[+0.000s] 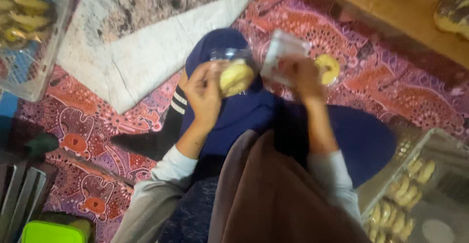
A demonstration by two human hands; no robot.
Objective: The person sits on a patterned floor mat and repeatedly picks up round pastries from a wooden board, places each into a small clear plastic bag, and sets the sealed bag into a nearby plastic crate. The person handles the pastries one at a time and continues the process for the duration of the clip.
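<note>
- Far left, one clear tray point(46, 72) of pale pastries sits on the patterned floor mat point(391, 86).
- The left hand point(205, 94) curls around one round yellow bun point(236, 77), held above the lap.
- The right hand point(303, 79) pinches one clear plastic bag point(281, 52).
- One ring-shaped pastry point(327, 68) lies on the mat just beside that hand.
- Lower right, one more tray point(442, 143) holds several pastries.

There is only one camera, worn on the person's head, and it looks steeply down at the lap and the patterned floor mat point(391, 84). It is close to the hands, which sit near the middle. The picture is blurred.
</note>
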